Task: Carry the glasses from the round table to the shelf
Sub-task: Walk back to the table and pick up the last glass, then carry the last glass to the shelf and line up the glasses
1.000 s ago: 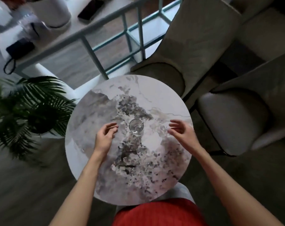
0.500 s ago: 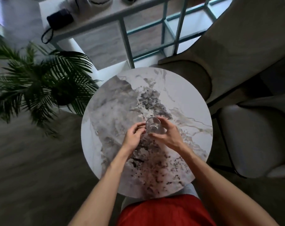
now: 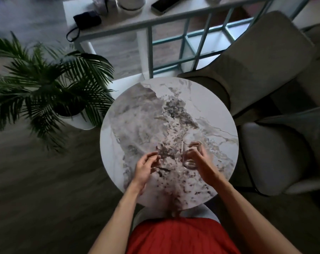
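A clear empty glass (image 3: 190,156) is tilted above the round marble table (image 3: 137,121), with my right hand (image 3: 201,162) wrapped around its side. My left hand (image 3: 146,165) hovers just left of it over the tabletop, fingers curled and apart, holding nothing. The white shelf (image 3: 129,24) with teal framing stands beyond the table's far edge. No other glass shows on the table.
A potted palm (image 3: 51,85) stands left of the table. Two grey upholstered chairs (image 3: 265,153) crowd the right side. On the shelf top lie a dark pouch (image 3: 87,18), a phone (image 3: 164,4) and a white round container (image 3: 130,2).
My right hand closed on the glass and lifted it off the table toward the right. My left hand let go and drew back. The view shifted, bringing more of the shelf in.
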